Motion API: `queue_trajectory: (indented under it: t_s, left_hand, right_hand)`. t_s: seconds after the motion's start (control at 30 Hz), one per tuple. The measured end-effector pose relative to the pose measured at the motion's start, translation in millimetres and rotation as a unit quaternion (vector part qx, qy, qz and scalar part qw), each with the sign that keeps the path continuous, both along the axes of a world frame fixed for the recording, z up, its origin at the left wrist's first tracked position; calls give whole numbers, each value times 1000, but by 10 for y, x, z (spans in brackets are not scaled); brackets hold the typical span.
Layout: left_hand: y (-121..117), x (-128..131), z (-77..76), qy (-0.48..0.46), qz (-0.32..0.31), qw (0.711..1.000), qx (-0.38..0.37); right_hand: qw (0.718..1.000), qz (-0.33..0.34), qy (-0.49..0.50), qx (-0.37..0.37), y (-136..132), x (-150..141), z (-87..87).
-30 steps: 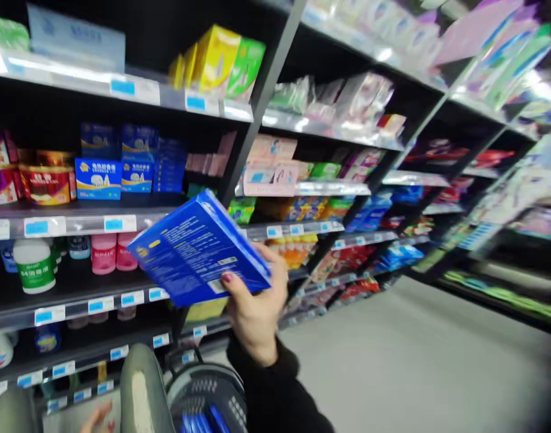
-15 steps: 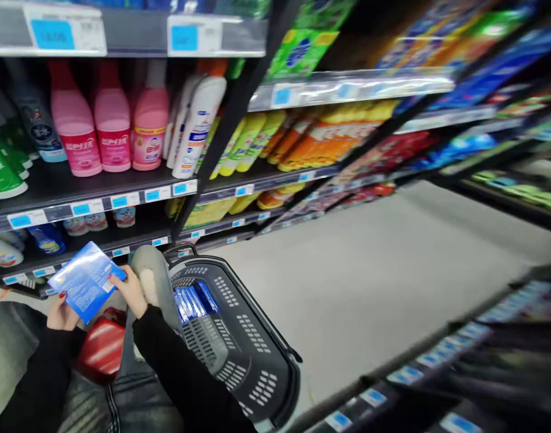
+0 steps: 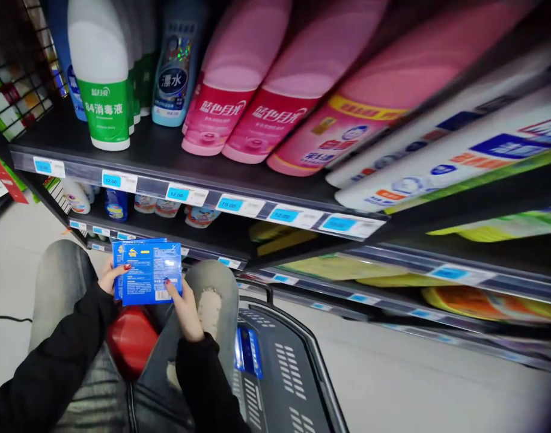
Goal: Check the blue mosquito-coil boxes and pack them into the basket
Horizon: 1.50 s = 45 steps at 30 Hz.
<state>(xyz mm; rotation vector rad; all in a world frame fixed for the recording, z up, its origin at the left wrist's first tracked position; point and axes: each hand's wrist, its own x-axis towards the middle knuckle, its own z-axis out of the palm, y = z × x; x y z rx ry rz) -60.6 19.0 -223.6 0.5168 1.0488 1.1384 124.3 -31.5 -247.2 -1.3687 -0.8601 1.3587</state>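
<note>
Two flat blue boxes (image 3: 149, 272) are stacked between my hands, above my knees in grey jeans. My left hand (image 3: 109, 278) grips their left edge, fingers closed on it. My right hand (image 3: 185, 307) pinches the lower right corner of the front box, thumb on its face. Both sleeves are black. A red round object (image 3: 130, 338) lies in my lap under the boxes. To the right of my right knee a dark plastic shopping basket (image 3: 297, 385) stands on the floor with more blue boxes (image 3: 247, 352) inside.
Black store shelves (image 3: 221, 204) with blue price tags run across the view. On them stand a white bottle with a green label (image 3: 103, 72), pink bottles (image 3: 239, 84) and white bottles lying sideways. Yellow packs fill the lower shelf at right. Grey floor lies left and lower right.
The view has dropped and swung closer to the shelf. The blue box came down from shelf height to my lap, my left hand joined it, and a second box now shows behind it.
</note>
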Motion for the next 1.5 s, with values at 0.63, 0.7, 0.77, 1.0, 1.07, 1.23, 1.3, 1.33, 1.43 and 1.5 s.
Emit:
queue_trajectory:
  t_s: [0.63, 0.7, 0.77, 1.0, 1.07, 1.23, 1.3, 1.33, 1.43, 1.5]
  left_hand:
    - [-23, 31, 55, 4, -25, 1000, 5]
    - [-22, 30, 61, 3, -30, 1000, 3]
    - [-23, 29, 67, 1, -34, 999, 2]
    - [-38, 31, 58, -7, -30, 1000, 5]
    - [-37, 30, 39, -6, -28, 1000, 4]
    - [-29, 17, 4, -11, -33, 999, 8]
    - [-31, 14, 6, -12, -31, 999, 9]
    - [-33, 13, 10, -12, -31, 999, 9]
    - [-37, 15, 25, -13, -33, 999, 4]
    - [-37, 16, 30, -10, -32, 999, 2]
  right_hand:
    - [996, -10, 91, -18, -62, 3, -7]
    - [995, -11, 94, -17, -67, 1, 0]
    - [995, -13, 97, -17, -68, 2, 0]
    - [993, -13, 119, -19, -70, 7, 0]
    - [992, -12, 126, -21, -71, 6, 14]
    - [990, -13, 138, -25, -66, 3, 24]
    - [990, -16, 138, -24, -64, 2, 9]
    - [990, -17, 139, -24, -63, 2, -1]
    - [990, -20, 139, -22, -61, -2, -23]
    - [989, -25, 141, -23, -59, -7, -29]
